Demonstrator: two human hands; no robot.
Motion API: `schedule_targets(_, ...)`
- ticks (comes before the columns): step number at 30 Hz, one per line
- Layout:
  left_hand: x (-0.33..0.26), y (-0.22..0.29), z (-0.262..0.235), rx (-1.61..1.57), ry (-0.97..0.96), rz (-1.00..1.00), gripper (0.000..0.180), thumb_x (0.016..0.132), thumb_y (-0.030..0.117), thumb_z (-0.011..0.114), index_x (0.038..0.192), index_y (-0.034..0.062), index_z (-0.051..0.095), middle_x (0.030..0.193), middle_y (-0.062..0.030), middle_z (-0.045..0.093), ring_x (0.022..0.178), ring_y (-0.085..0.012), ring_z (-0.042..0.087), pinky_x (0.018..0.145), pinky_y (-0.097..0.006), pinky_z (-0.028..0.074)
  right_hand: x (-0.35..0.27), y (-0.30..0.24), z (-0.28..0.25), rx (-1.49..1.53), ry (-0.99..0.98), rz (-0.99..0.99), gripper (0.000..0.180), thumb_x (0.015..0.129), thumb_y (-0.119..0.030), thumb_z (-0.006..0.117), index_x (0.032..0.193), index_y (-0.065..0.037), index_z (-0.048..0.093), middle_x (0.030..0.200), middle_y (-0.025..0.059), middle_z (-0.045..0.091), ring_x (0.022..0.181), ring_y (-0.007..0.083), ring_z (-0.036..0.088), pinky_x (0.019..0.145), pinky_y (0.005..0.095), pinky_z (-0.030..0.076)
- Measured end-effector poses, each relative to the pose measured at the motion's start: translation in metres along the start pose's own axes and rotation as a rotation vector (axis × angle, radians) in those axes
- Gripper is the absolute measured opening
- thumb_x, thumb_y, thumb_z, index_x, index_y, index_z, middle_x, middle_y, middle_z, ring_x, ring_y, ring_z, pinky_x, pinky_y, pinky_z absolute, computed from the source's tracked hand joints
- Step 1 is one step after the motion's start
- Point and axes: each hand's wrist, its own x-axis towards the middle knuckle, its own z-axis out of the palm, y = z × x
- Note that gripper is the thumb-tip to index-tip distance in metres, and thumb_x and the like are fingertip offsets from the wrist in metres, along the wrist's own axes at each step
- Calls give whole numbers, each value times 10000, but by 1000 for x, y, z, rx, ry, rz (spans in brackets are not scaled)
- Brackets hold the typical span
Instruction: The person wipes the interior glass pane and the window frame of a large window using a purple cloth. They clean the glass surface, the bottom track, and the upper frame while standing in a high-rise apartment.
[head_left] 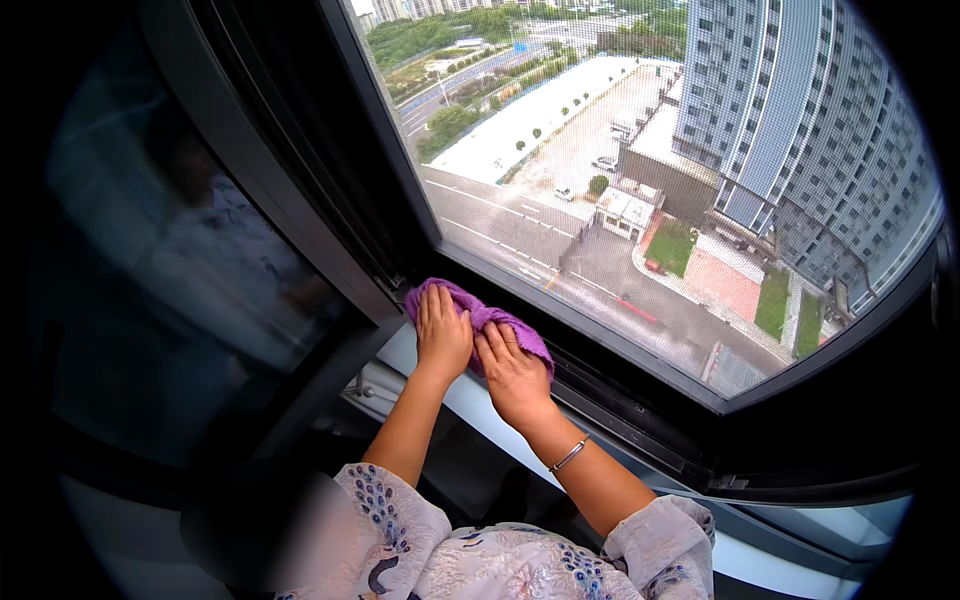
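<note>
A bunched purple cloth (467, 299) lies on the lower left corner of the black window frame, where the sill track begins. My left hand (445, 335) presses on its left part, fingers close together and stretched forward. Just to the right, my right hand (516, 380) grips the cloth's other end, its fingers bent over the fabric. The palms and the underside of the cloth are hidden. A silver bangle (569, 454) circles my right wrist.
A dark-framed glass sash (190, 260) stands swung inward at the left. The black sill track (630, 415) runs down to the right, with a pale ledge (480, 408) below it. Behind the mesh screen (540, 200) appear roads and a tall building far below.
</note>
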Motion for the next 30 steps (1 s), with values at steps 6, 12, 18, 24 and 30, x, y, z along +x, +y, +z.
schedule_targets(6,-43,-24,13,-1195,277,-416,315,977,185,575,1223,-12,571,1169,-140,643,1096,-254,603,992,-369,452,-11,3,-6,8,14,-1,507,853,-122,522,1356,-57,507,1436,106,486,1340,256,443,925,361,465)
schedule_targets(12,-31,-43,-2,-2005,284,-892,229,1024,191,469,1148,79,626,1008,-28,658,932,-141,607,900,-344,488,-20,6,-14,-45,18,-7,516,869,-137,512,1380,-61,507,1460,98,473,1337,253,449,950,353,433)
schedule_targets(18,-29,-65,0,-2301,54,-620,227,1033,193,459,1126,104,646,947,8,669,868,-126,595,918,-331,478,-22,3,-16,-69,-7,-20,514,886,-139,490,1394,-59,493,1480,99,456,1351,253,438,939,349,438)
schedule_targets(24,-24,-62,4,-2347,35,-609,209,1028,189,475,1078,103,658,923,8,665,827,-124,584,903,-324,484,-22,7,-16,-78,-43,-14,524,894,-134,476,1412,-60,472,1496,99,440,1368,259,421,962,353,425)
schedule_targets(30,-26,-72,6,-2333,58,-637,181,1015,165,497,1059,100,660,918,13,653,823,-119,588,896,-313,489,-28,11,-29,-40,-48,11,529,876,-115,498,1403,-65,479,1490,105,443,1357,276,421,1076,393,354)
